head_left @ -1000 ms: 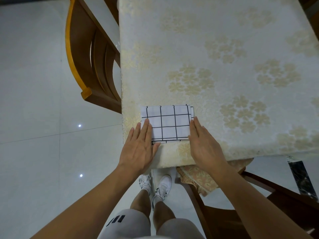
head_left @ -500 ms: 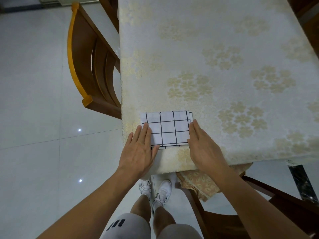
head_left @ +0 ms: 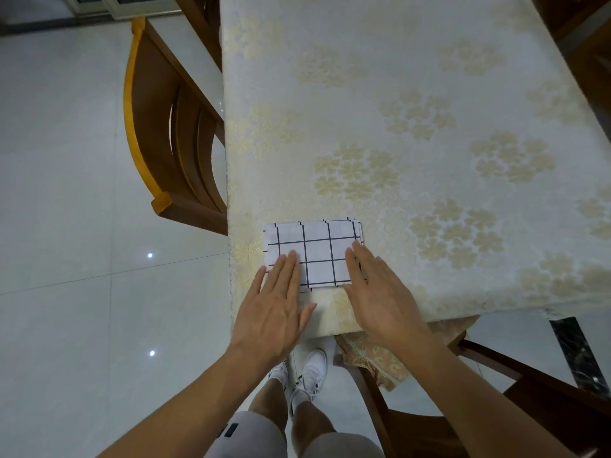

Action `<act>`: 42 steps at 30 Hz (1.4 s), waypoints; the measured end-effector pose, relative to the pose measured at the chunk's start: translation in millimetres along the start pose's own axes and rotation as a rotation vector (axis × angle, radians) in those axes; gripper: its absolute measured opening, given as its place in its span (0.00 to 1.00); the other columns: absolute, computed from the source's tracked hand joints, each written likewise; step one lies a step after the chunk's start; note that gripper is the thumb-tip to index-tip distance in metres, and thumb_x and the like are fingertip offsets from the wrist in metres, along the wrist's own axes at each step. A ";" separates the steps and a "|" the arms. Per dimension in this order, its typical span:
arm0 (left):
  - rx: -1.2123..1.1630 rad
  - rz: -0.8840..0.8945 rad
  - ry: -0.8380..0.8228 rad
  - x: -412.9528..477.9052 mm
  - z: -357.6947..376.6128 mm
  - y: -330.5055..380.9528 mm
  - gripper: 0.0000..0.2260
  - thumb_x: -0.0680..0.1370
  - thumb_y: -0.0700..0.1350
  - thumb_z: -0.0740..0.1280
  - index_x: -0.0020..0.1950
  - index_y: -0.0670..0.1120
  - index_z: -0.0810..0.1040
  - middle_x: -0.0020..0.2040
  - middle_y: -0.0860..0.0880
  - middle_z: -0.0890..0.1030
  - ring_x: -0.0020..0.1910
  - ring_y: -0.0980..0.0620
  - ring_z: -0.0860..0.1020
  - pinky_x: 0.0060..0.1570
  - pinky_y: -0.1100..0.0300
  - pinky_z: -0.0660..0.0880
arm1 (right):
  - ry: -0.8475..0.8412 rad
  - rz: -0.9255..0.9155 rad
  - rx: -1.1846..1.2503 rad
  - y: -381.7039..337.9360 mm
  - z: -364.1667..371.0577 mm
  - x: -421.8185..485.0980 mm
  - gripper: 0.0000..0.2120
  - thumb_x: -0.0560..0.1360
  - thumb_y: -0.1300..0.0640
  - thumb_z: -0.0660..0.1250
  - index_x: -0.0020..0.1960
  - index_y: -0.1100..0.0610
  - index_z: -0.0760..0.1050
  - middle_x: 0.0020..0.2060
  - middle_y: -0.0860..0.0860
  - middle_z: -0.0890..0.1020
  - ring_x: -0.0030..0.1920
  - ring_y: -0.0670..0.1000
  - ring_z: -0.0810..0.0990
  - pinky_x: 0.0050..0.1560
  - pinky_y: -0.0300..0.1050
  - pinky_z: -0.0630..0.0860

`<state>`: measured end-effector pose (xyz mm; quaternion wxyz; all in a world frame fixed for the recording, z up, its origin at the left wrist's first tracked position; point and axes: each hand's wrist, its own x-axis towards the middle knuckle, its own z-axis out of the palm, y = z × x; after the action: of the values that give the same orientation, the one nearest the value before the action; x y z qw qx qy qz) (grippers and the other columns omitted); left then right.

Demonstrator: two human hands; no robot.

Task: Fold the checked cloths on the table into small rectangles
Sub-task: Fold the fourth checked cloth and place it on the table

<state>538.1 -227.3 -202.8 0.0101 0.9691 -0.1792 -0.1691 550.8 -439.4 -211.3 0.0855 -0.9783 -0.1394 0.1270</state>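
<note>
In the head view, the checked cloth [head_left: 317,252] is the same small folded rectangle as a second ago, near the table's [head_left: 413,94] near left corner, so this fold looks finished bar smoothing. The left hand [head_left: 274,309] and right hand [head_left: 380,292] have barely shifted. Both lie flat with straight fingers, fingertips pressing the cloth's two sides and gripping nothing.

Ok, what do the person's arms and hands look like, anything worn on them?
The left hand and right hand wear no gloves, and no watch or rings show. The forearms are uncovered, with no sleeves in view.
</note>
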 end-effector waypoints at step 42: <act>0.000 -0.069 -0.014 47.9 -11.4 -10.9 0.26 0.85 0.48 0.44 0.80 0.42 0.38 0.81 0.44 0.40 0.80 0.47 0.41 0.78 0.49 0.41 | -0.016 -0.024 -0.020 -5.8 -9.1 49.9 0.27 0.85 0.57 0.46 0.81 0.60 0.45 0.81 0.56 0.46 0.81 0.53 0.44 0.79 0.49 0.41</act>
<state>587.7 -234.4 -208.5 0.0031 0.9736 -0.1458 -0.1759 598.2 -420.4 -212.7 0.0761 -0.9764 -0.1531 0.1322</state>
